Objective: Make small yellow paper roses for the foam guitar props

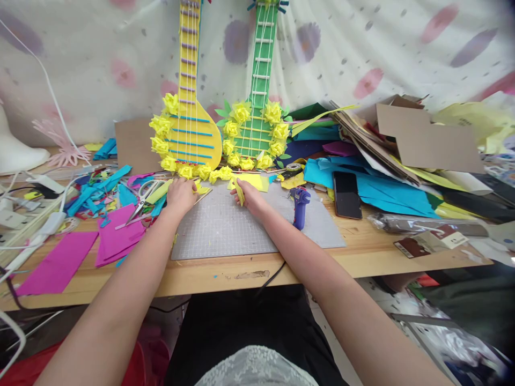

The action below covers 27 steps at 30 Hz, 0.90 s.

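Observation:
My left hand [182,196] is curled at the left back edge of the grey cutting mat [223,236], its fingertips mostly hidden behind it. A yellow paper piece [202,188] sticks out at its fingers, beside a thin wooden stick [203,197]. My right hand [250,198] pinches a folded yellow paper strip [240,193] above the mat. Right behind it lies a flat yellow sheet [259,183]. Yellow paper flowers [220,173] line the back, below a yellow paper lute [197,134] and a green one [257,131], both propped upright.
Right of my right hand stands a purple glue gun [300,206], its cord running off the front edge. Scissors [147,195] rest on paper scraps and magenta sheets [64,262] at left. A phone [347,194], blue paper [386,193] and cardboard [426,142] fill the right.

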Available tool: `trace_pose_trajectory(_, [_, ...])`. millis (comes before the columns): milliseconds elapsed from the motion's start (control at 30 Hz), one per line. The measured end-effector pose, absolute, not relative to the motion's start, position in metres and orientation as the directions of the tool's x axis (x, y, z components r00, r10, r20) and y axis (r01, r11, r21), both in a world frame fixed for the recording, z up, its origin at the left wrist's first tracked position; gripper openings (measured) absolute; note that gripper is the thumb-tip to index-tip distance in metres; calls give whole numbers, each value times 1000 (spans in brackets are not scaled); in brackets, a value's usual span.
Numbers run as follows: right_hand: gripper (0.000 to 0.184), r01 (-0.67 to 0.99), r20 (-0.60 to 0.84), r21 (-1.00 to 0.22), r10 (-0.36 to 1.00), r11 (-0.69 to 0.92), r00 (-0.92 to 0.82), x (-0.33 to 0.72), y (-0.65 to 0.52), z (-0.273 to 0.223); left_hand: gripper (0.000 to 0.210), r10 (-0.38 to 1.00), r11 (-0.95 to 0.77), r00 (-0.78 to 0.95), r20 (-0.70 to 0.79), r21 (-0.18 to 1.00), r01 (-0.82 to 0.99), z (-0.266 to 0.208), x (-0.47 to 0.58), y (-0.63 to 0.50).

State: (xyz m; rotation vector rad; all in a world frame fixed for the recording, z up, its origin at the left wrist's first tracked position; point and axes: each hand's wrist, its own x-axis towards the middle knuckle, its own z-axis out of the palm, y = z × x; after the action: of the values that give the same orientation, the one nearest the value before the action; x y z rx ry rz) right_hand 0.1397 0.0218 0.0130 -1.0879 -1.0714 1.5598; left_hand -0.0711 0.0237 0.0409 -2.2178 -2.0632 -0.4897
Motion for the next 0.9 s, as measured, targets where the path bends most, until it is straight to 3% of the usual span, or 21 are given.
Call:
trace_pose_trajectory(67, [33,-210,-126,-963,973,-167,-196,143,20,12,4,950,-116,39,311,234,965,42,-69,22])
trace_pose_trajectory(167, [35,-270,-85,-954,980,-131,-177,146,18,10,6,937,-176,-19,348,521,835,46,-58,20])
trace_pose_trajectory(267, [35,-362,-73,-925,989,-115,-128,148,19,9,12,946,-165,-184,267,885,435,46,-33,18])
trace_pose_trajectory(333, [34,-398,-102,-908,991,-128,-86,150,21,9,19,966,-88,-235,110,991,104,43,-12,17])
trace_pose_trajectory(433, [29,-407,-140,-902,989,-144,-41,154,22,9,17,968,171,-125,-220,933,-317,39,16,15])
trace_pose_trajectory(533, [20,-363,-131,-923,991,-123,-3,156,22,9,4,945,309,78,-319,784,-539,34,28,12])
trace_pose_trajectory(667, [12,-230,-109,-968,993,-97,40,154,20,7,23,938,332,152,-311,686,-648,29,24,8])
trace_pose_trajectory(900, [13,108,142,-985,987,133,76,151,20,4,32,961,255,80,-265,733,-631,21,16,4])
